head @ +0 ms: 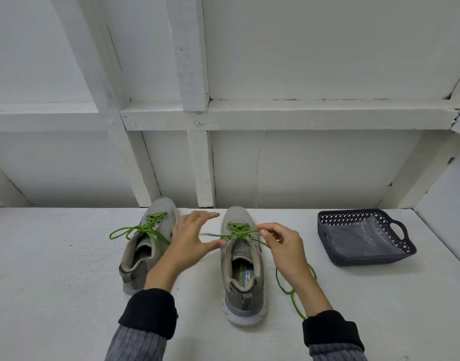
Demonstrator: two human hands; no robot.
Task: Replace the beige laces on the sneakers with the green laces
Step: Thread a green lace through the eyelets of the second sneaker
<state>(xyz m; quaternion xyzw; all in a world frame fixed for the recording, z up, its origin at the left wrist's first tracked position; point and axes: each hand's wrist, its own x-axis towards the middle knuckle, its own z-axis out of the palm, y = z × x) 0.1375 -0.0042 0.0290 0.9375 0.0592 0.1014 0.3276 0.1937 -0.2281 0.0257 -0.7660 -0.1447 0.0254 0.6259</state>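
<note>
Two grey-beige sneakers stand side by side on the white surface, toes pointing away from me. The left sneaker (148, 243) is laced in green, with a loop of green lace (124, 231) trailing off to its left. The right sneaker (243, 267) also carries green lacing (238, 227). My right hand (284, 252) pinches a green lace strand at the top eyelets, and the long free end (295, 300) runs down past my wrist. My left hand (188, 241) hovers between the shoes with fingers spread; a blurred strand of lace stretches across by its thumb.
A dark plastic basket (406, 250) with a clear bag inside sits at the right. A white wall with wooden beams (200, 168) rises right behind the shoes. Bare white surface (54, 269) stretches to the left and along the front.
</note>
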